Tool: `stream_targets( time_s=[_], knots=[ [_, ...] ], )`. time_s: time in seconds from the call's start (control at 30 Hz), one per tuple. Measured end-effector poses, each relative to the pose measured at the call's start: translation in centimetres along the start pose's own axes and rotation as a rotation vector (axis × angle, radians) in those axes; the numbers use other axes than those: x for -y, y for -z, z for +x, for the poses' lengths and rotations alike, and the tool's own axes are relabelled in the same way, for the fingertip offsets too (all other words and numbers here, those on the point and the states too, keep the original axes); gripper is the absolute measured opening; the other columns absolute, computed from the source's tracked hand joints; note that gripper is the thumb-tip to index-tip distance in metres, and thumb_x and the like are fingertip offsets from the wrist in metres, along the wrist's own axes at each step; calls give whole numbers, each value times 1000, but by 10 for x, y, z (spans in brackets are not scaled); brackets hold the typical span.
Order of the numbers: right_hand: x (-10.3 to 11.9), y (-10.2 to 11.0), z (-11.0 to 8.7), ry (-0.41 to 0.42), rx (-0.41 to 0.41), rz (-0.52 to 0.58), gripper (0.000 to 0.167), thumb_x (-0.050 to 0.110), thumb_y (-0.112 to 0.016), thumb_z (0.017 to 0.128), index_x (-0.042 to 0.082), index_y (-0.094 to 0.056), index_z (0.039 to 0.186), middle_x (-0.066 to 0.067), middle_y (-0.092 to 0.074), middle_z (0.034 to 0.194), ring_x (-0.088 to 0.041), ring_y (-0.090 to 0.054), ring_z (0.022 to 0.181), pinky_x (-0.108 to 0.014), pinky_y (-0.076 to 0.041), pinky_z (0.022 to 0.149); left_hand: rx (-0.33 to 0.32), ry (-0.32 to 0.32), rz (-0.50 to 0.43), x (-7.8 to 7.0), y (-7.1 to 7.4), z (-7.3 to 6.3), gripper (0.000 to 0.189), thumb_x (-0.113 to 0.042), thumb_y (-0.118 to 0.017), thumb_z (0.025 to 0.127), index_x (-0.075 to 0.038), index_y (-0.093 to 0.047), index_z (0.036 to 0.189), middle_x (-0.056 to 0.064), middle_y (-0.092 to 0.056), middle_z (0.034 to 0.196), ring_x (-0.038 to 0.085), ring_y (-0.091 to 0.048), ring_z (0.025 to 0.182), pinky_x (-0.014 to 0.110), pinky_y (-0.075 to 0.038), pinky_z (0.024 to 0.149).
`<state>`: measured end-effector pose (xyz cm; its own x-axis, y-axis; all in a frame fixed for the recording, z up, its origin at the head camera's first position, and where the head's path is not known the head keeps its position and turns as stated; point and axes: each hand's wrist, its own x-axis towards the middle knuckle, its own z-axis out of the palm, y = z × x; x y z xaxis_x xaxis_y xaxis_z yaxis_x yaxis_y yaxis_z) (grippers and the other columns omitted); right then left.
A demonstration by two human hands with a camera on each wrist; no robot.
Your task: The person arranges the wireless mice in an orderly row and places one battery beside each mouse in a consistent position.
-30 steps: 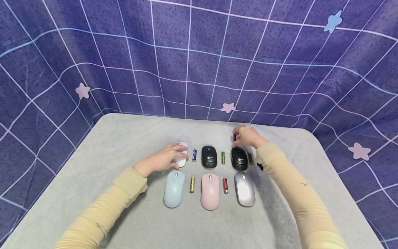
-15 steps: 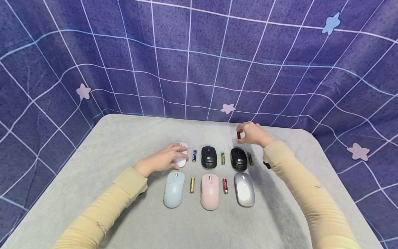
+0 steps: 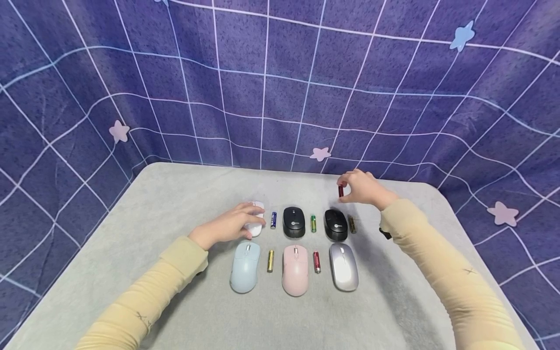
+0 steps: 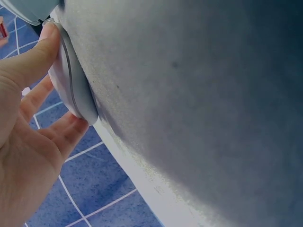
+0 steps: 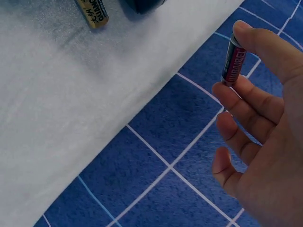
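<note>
My right hand [image 3: 364,188] pinches a dark red battery [image 3: 341,191] end to end between thumb and fingertips, up behind the right black mouse [image 3: 336,224]. In the right wrist view this battery [image 5: 234,61] shows lettering along its side. My left hand [image 3: 232,222] grips a white mouse [image 3: 257,228] at the left of the back row. The left wrist view has the thumb at one end of the white mouse [image 4: 71,80] and fingertips at the other. A blue battery [image 3: 273,220] lies just right of that mouse, and a brown-gold battery [image 3: 352,224] lies beside the right black mouse.
Another black mouse [image 3: 294,222] and a green battery [image 3: 313,223] fill the back row's middle. In front lie a light blue mouse [image 3: 245,268], gold battery [image 3: 270,261], pink mouse [image 3: 295,271], red battery [image 3: 317,262] and silver mouse [image 3: 343,267]. A purple curtain [image 3: 245,87] hangs behind the table [image 3: 175,189].
My right hand has moved to the right and slightly back with the dark red battery, away from the right black mouse. My left hand stays on the white mouse.
</note>
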<state>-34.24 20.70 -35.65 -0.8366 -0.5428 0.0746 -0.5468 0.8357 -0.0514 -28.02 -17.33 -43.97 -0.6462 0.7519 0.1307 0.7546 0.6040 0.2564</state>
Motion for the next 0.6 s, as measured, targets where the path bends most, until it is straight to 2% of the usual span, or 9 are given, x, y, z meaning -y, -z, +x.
stream_targets(
  time_s=[0.33, 0.6],
  knots=[
    [7, 13, -19, 31, -29, 5, 45, 36, -81, 67, 11, -67, 103, -3, -66, 95, -27, -56, 97, -47, -45, 71, 3, 6, -5, -2, 2, 0, 47, -19, -77, 73, -12, -66, 118, 16, -50, 138, 44, -35, 132, 54, -26, 112],
    [16, 23, -37, 18, -24, 28, 45, 35, -80, 68, 12, -67, 104, -3, -67, 101, -24, -53, 95, -44, -42, 74, 2, 6, -10, -2, 1, -1, 47, -18, -77, 73, -12, -66, 118, 16, -50, 137, 44, -36, 131, 54, -27, 112]
  ],
)
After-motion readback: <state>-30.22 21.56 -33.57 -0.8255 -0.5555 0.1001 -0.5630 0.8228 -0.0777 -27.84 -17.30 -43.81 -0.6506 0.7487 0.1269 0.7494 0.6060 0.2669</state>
